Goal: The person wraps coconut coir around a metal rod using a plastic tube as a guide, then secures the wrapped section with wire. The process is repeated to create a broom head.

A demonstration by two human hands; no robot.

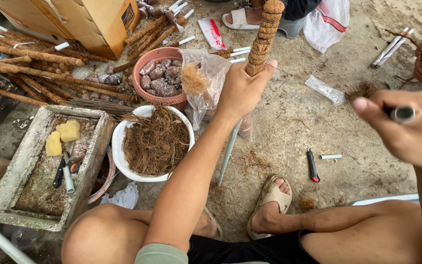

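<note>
Wrapping is in hand: a fibre-wound pole [263, 39] is gripped upright by the closed left hand [242, 90] beside the fibre bowl [123, 134], a grey tool [402, 114] clenched in the right hand [409, 129]; fresh fibre is judged needed next.

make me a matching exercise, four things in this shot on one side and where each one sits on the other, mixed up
Things
1. white bowl of loose fibre
2. yellow sponge pieces
3. fibre-wrapped pole
4. red-and-black cutter

Places
A. in the left hand
B. on the bare ground by the sandalled foot
C. in the concrete tray
D. between the tray and the left forearm

Pairs: 1-D, 2-C, 3-A, 4-B
</note>
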